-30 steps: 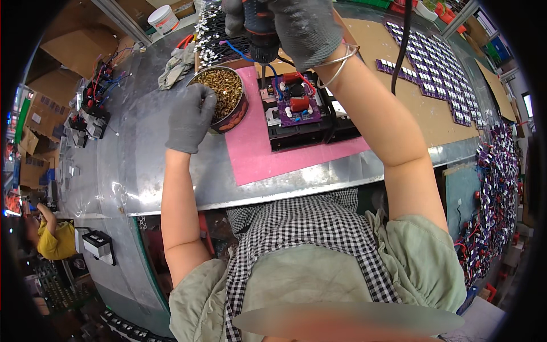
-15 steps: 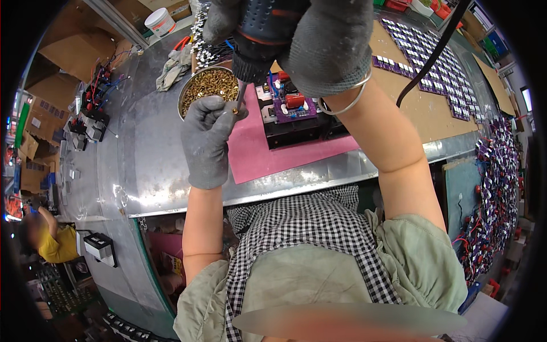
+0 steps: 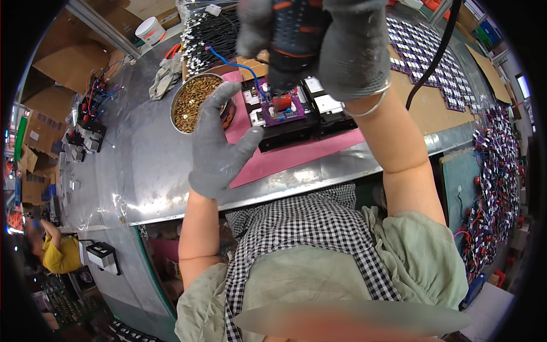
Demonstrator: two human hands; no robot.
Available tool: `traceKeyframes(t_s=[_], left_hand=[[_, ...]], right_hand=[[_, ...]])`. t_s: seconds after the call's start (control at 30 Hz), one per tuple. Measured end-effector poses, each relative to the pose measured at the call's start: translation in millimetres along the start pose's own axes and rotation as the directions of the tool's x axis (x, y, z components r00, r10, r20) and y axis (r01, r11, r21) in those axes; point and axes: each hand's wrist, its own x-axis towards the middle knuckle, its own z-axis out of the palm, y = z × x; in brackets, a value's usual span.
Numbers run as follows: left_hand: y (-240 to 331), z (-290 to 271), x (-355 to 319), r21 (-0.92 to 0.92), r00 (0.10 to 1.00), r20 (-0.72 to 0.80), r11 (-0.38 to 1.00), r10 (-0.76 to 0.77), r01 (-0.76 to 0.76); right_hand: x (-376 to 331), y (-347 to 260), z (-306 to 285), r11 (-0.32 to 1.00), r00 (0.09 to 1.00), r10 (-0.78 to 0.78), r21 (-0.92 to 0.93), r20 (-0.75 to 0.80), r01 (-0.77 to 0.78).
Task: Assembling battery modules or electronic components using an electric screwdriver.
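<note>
Since drill (image 3: 297, 35) moved away, left hand (image 3: 219, 145) spread

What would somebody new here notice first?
Probably the big black-and-orange power tool, held by the gloved right grip at top centre. Then the round tin of little brass-coloured pieces, partly behind the open left grip, and the purple circuit board on a black case, over the pink mat.

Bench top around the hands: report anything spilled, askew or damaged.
Nothing looks spilled or plainly damaged; brass-coloured screws sit inside their round tin. Slightly untidy: a crumpled pale cloth left of it, and a blue wire arching off the purple circuit board, its far end apparently loose.
</note>
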Motion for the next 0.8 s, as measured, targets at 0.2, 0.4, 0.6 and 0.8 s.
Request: traceKeyframes(t_s=[0.2,0.4,0.6,0.8], left_hand=[[-12,-2,15,0.311,0.971,0.134,0.922,0.197,-0.23],[-16,8,23,0.413,0.938,0.192,0.843,0.29,-0.345],[-19,17,22,0.339,0.958,0.189,0.901,0.217,-0.271],[-17,20,22,0.293,0.964,0.184,0.925,0.193,-0.242]], right_hand=[[6,17,-56,0.98,0.98,-0.191,-0.051,0.058,0.194],[4,31,-77,0.926,0.904,-0.376,0.119,0.202,0.359],[-23,1,-42,0.979,0.975,0.015,-0.193,-0.222,-0.059],[-15,4,-36,0.987,0.957,0.094,-0.1,-0.273,-0.125]])
